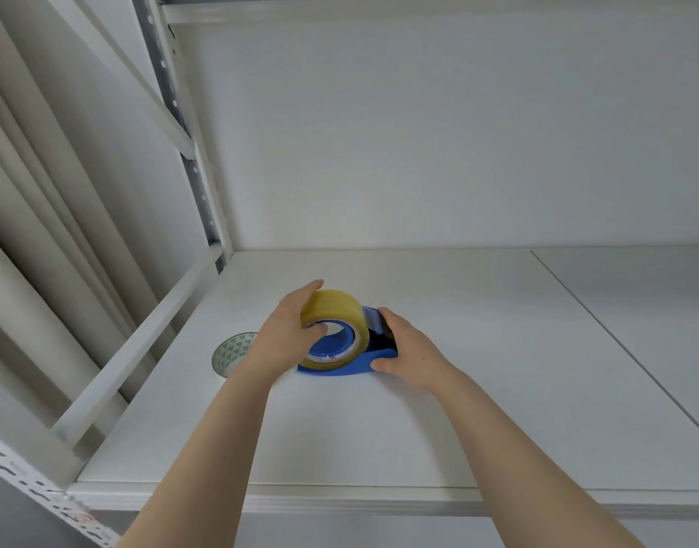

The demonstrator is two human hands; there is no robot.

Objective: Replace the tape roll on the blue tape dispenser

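Left hand: curled around the yellowish tape roll, fingers over its far top edge, thumb hooked at the core opening on the near face.
Right hand: closed on the right end of the blue tape dispenser, thumb pressed to the near edge of the blue base, fingers wrapped over the dark part behind the cutter end.
Tape roll: stands on edge, its open face turned toward the camera; it sits around the dispenser's blue hub, which shows through the core, with a white label ring visible at the inner edge.
Blue tape dispenser: rests on the white shelf board, roughly mid-shelf, its base flat on the surface, between the two hands.
Second roll: pale, with a green triangle pattern on its face, lies just left of the left wrist, partly hidden by it.
Shelf: white boards with a seam running to the right; metal uprights with holes at the left; white back wall behind.
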